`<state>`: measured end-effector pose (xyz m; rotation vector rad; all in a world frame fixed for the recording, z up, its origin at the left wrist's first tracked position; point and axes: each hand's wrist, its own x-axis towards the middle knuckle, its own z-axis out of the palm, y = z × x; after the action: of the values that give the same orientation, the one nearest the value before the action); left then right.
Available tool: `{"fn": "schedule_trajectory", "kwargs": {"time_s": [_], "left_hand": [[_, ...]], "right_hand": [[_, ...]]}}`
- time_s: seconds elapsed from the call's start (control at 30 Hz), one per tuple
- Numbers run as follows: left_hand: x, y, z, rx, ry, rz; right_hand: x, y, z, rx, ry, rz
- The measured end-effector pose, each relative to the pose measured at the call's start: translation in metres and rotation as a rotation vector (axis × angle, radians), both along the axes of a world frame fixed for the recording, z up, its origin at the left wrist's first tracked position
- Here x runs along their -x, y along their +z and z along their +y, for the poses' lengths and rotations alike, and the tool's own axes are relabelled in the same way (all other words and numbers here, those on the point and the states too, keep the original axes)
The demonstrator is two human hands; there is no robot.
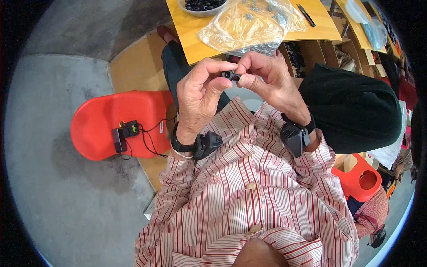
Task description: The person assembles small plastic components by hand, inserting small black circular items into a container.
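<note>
A small black part with a round hole [227,74] is held up in front of me, just short of the table's near edge. My left hand [198,95] pinches it from the left between thumb and forefinger. From the other side, the thumb and forefinger of my right hand [271,82] close on its right end. Fingertips cover part of it, so its exact kind does not show. Beyond my hands, a clear plastic bag [231,32] with small greyish pieces lies on the yellow table [191,42]. A clear bowl [205,13] of black ring-like parts stands at the table's far left.
A black pen [306,15] lies right of the bag. Wooden compartments [311,53] with small parts sit under the table. To my left, a red plastic seat [95,120] carries a small black device [119,140] with cables. Another red seat [358,178] and a person are at right.
</note>
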<state>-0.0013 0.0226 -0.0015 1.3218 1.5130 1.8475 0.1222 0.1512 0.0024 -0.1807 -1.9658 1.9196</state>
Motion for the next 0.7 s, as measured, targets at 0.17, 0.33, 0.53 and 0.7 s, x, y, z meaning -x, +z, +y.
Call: {"fn": "schedule_trajectory", "kwargs": {"time_s": [0.17,0.33,0.53,0.7], "left_hand": [[0.003,-0.004,0.006,-0.08,-0.029,0.014],[0.004,-0.005,0.006,-0.085,-0.015,0.013],[0.006,-0.012,0.009,-0.111,-0.025,0.033],[0.005,-0.017,0.015,-0.145,-0.063,-0.044]], "right_hand": [[-0.001,0.0,-0.003,0.131,0.01,-0.029],[-0.001,0.0,-0.008,0.244,0.02,-0.033],[0.0,-0.004,-0.011,0.324,0.037,-0.052],[-0.001,-0.007,-0.01,0.349,0.027,-0.046]]}}
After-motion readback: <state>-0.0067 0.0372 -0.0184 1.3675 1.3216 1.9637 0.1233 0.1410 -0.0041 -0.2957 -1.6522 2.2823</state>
